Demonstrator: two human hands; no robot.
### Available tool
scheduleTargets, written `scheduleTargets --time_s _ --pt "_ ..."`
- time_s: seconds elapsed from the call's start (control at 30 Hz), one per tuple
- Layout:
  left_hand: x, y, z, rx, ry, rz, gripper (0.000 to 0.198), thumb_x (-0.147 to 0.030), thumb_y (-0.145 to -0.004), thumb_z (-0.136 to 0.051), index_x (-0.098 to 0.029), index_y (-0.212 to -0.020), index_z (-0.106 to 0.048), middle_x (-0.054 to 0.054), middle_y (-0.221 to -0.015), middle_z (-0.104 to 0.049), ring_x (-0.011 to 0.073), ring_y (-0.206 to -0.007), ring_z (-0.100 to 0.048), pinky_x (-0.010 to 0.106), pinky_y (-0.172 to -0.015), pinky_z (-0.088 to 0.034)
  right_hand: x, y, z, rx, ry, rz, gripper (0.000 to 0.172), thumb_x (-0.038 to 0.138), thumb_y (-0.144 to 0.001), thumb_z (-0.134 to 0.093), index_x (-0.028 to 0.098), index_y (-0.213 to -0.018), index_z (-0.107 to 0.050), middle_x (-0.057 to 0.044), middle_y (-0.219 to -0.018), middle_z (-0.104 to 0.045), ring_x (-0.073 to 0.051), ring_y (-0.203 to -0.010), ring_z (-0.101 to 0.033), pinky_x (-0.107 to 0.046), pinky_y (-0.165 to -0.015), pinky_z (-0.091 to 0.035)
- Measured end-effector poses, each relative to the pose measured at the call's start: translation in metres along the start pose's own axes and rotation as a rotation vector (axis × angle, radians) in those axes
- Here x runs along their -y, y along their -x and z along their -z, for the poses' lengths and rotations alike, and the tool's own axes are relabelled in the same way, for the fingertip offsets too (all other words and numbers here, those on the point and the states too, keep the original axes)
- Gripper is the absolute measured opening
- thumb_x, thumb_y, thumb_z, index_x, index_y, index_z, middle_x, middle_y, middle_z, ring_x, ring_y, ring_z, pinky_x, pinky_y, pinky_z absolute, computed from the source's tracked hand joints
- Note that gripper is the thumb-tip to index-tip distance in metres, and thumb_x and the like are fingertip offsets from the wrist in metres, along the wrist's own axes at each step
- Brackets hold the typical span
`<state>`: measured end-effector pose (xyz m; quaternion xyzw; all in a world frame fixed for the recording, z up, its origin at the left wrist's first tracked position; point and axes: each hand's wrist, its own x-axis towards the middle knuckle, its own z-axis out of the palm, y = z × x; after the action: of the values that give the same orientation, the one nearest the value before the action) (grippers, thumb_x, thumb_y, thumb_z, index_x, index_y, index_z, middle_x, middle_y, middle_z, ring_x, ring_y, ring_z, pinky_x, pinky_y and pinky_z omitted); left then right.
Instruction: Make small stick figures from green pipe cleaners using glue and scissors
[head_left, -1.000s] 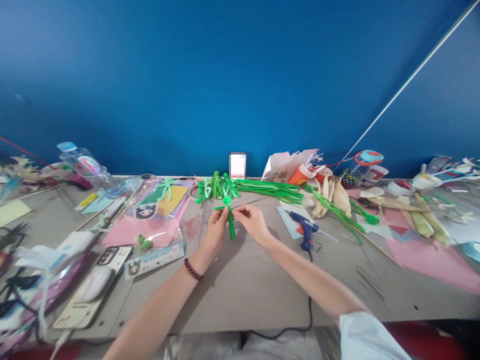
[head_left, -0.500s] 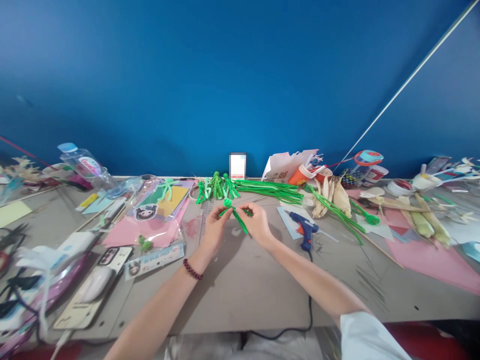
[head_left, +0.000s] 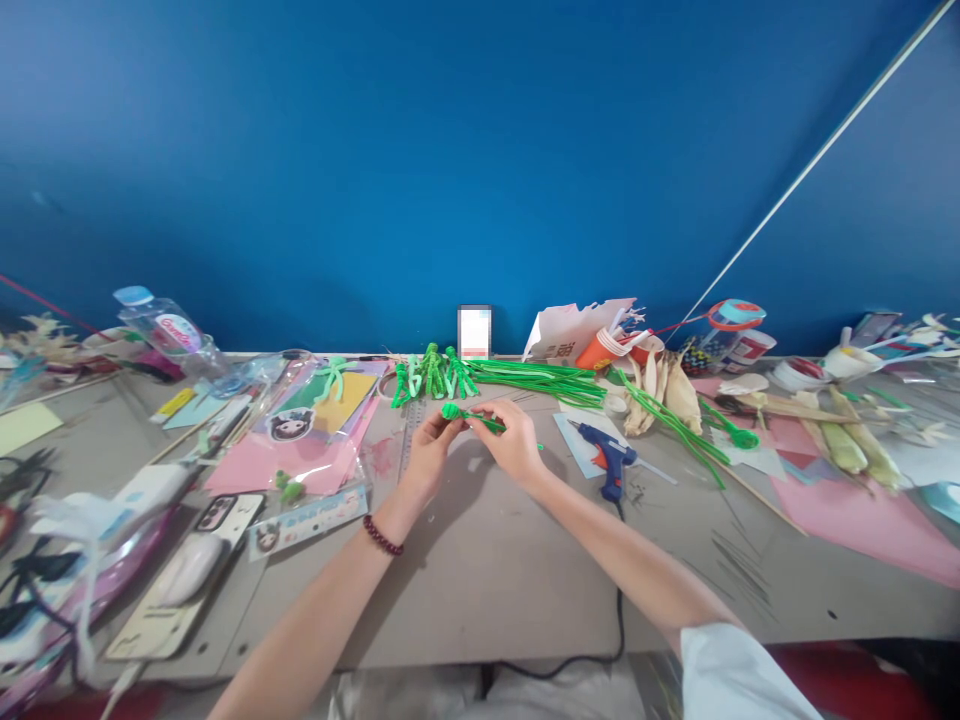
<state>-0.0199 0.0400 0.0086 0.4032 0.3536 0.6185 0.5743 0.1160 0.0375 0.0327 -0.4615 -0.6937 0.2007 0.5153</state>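
Observation:
Between my hands is a green pipe cleaner figure (head_left: 451, 410) with a round coiled head, held over the middle of the table. My left hand (head_left: 433, 444) pinches it just below the head. Green stems run rightward from there into my right hand (head_left: 510, 436), whose fingers are closed on them, and an end sticks out past the palm. Finished-looking green pipe cleaner figures (head_left: 433, 374) stand behind my hands. To their right lies a bundle of loose green pipe cleaners (head_left: 540, 380).
A blue glue gun (head_left: 615, 462) lies right of my hands, its cord trailing off the front edge. Left are a plastic bag of coloured paper (head_left: 330, 420), a phone (head_left: 169, 610) with a white mouse (head_left: 193, 568), and a bottle (head_left: 172, 330). Dried husks (head_left: 679, 395) lie right.
The pipe cleaner figure has turned: its stems pointed down toward me and now run rightward under my right hand. The head has shifted slightly left and down.

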Motion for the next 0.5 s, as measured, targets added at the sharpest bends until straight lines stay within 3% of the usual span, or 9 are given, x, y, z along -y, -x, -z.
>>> scheduleTargets --time_s 0.5 --pt "-0.0074 0.0011 -0.0012 -0.002 -0.084 -0.081 0.023 -0.032 -0.061 -0.078 -0.019 -0.077 -0.07 0.003 -0.079 -0.068 0.0177 -0.078 -0.061 0.032 -0.08 -0.047 0.0093 -0.0011 0.0014 0.03 -0.176 -0.126 0.009 0.024 -0.076 -0.057 0.019 -0.076 -0.065 -0.003 -0.079 -0.063 -0.015 -0.073 -0.058 -0.025 -0.063 -0.047"
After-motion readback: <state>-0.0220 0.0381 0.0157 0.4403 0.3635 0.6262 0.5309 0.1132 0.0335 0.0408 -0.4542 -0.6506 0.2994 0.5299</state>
